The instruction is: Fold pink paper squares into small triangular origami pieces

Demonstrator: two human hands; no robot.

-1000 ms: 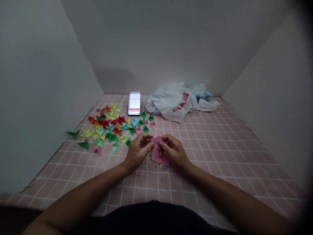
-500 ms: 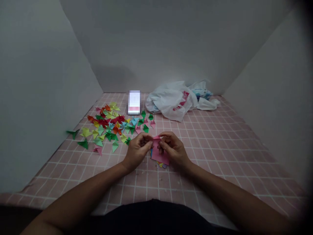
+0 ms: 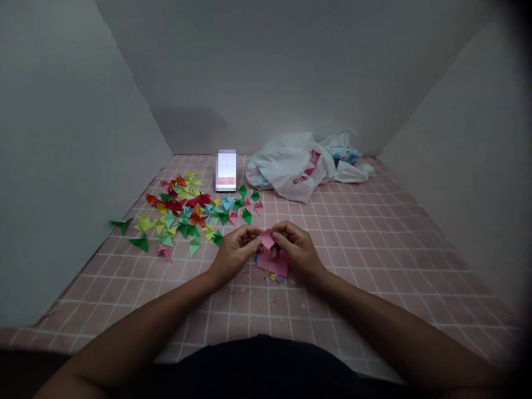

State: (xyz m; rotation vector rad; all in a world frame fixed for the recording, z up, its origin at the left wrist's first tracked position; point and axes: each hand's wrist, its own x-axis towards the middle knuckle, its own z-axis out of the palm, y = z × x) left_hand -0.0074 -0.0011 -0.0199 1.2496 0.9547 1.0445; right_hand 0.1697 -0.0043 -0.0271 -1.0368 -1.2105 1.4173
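1. Folded pink paper at clock centre; left hand at 9 o'clock and right hand at 3 o'clock each pinch an edge, thumb against fingers.
2. Paper stack, pink sheet uppermost, at 6 o'clock. Risk: brushing fingertips could shift it.
3. Risk: uneven pull between pinches could skew or tear a crease.
4. Folded shapes at 10 o'clock, nearest just beside left knuckles; a sideways sweep could scatter them.
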